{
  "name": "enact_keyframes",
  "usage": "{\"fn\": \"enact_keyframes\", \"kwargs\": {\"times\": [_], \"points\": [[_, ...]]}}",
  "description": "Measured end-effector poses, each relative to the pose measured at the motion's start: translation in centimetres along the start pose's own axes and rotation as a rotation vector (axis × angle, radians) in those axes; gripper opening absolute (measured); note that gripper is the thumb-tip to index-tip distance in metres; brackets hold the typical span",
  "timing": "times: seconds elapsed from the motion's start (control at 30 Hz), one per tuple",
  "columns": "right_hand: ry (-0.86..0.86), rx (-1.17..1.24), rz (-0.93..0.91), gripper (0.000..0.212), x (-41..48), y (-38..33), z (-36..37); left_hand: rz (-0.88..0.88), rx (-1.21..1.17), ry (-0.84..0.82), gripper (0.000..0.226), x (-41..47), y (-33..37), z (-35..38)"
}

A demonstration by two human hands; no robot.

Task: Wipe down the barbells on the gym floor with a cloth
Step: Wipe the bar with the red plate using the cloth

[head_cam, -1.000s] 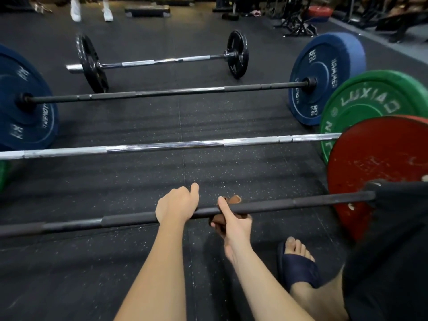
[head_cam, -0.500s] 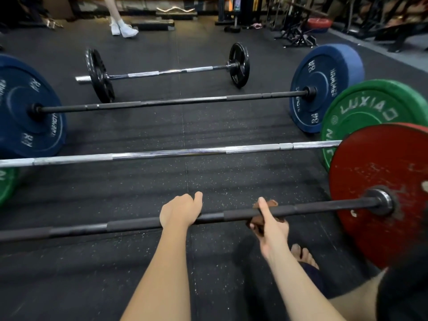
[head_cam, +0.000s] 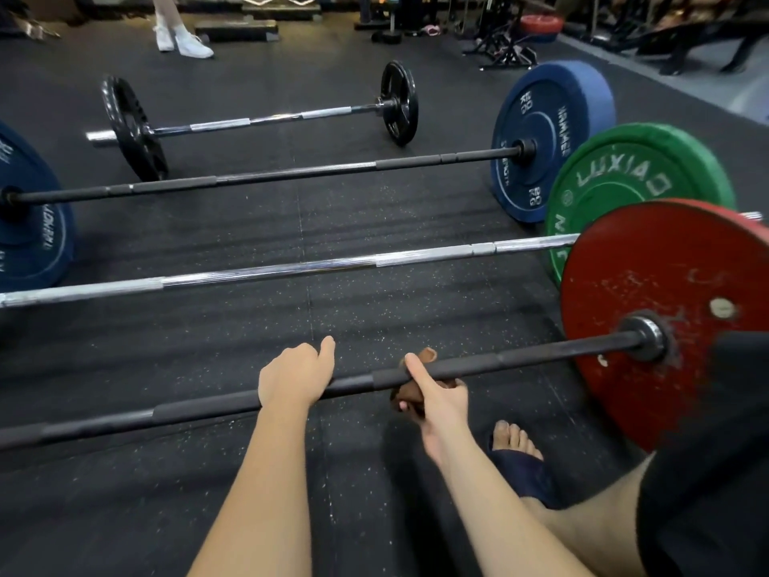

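Note:
The nearest barbell (head_cam: 541, 354) has a black bar and a scuffed red plate (head_cam: 649, 264) at its right end. My left hand (head_cam: 295, 374) grips this bar from above, near its middle. Just to the right, my right hand (head_cam: 437, 395) holds a brown cloth (head_cam: 425, 355) wrapped around the bar, thumb lying over the top. Beyond lie a silver barbell (head_cam: 270, 270) with a green plate (head_cam: 624, 177), a black barbell (head_cam: 291, 172) with blue plates (head_cam: 541, 131), and a short barbell (head_cam: 270, 117) with black plates.
My foot in a dark sandal (head_cam: 516, 456) rests on the rubber floor under the right part of the near bar. Another person's white shoes (head_cam: 183, 39) stand at the far left. Racks and benches (head_cam: 507, 47) line the back.
My right hand slid the cloth rightward along the near bar, away from my left hand, then came back a little to the left. The left hand kept its grip.

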State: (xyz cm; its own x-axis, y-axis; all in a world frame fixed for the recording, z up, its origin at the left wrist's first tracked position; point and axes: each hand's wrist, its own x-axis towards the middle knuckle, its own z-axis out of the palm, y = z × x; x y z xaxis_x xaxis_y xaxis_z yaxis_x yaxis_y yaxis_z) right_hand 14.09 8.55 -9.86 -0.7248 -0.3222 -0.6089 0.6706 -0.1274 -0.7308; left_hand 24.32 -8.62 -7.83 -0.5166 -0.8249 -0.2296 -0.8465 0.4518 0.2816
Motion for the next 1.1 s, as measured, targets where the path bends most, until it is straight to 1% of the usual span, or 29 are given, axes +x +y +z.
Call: {"fn": "enact_keyframes", "kwargs": {"times": [0.07, 0.13, 0.2, 0.3, 0.37, 0.43, 0.53, 0.63, 0.67, 0.77, 0.87, 0.93, 1.0, 1.1], "points": [[0.074, 0.035, -0.025, 0.079, 1.0, -2.0, -1.9, 0.049, -0.065, 0.053, 0.067, -0.4, 1.5, 0.4], [0.124, 0.06, -0.076, 0.082, 1.9, -3.9, -3.9, 0.126, -0.165, 0.107, 0.065, -0.9, 3.9, 0.9], [0.162, 0.052, -0.111, 0.082, 2.3, -4.9, -5.0, 0.201, -0.226, 0.122, 0.063, -1.2, 6.2, 1.0], [0.164, 0.043, -0.149, 0.074, 2.0, -4.3, -4.9, 0.288, -0.173, 0.035, 0.062, -1.6, 9.0, 1.9], [0.104, 0.023, -0.13, 0.072, 1.4, -2.9, -3.8, 0.322, -0.019, -0.032, 0.067, -2.1, 10.2, 3.1], [0.033, 0.007, -0.072, 0.075, 0.8, -1.3, -2.3, 0.275, 0.124, -0.082, 0.075, -2.1, 10.9, 3.4], [0.018, 0.081, -0.014, 0.077, 1.0, -0.5, -1.5, 0.197, 0.103, -0.166, 0.081, -1.3, 11.0, 3.3], [0.029, 0.089, -0.039, 0.093, 2.0, -1.8, -2.9, 0.191, 0.104, -0.186, 0.083, -1.4, 11.1, 3.4], [0.058, 0.103, -0.042, 0.095, 2.6, -2.4, -3.6, 0.196, 0.123, -0.18, 0.085, -1.4, 11.1, 3.4], [0.173, 0.221, -0.072, 0.089, 4.2, -5.2, -6.5, 0.19, 0.166, -0.178, 0.089, -1.4, 11.1, 3.7], [0.248, 0.329, -0.176, 0.087, 5.8, -8.4, -9.7, 0.17, 0.171, -0.201, 0.088, -1.1, 11.1, 3.9], [0.268, 0.302, -0.221, 0.076, 6.0, -9.2, -10.4, 0.157, 0.179, -0.23, 0.087, -0.9, 11.3, 3.9], [0.29, 0.234, -0.208, 0.068, 5.8, -8.6, -9.9, 0.139, 0.186, -0.25, 0.085, -0.9, 11.6, 3.7], [0.244, 0.154, -0.196, 0.083, 5.3, -6.6, -8.6, 0.115, 0.175, -0.281, 0.079, -0.8, 11.7, 3.5]]}}
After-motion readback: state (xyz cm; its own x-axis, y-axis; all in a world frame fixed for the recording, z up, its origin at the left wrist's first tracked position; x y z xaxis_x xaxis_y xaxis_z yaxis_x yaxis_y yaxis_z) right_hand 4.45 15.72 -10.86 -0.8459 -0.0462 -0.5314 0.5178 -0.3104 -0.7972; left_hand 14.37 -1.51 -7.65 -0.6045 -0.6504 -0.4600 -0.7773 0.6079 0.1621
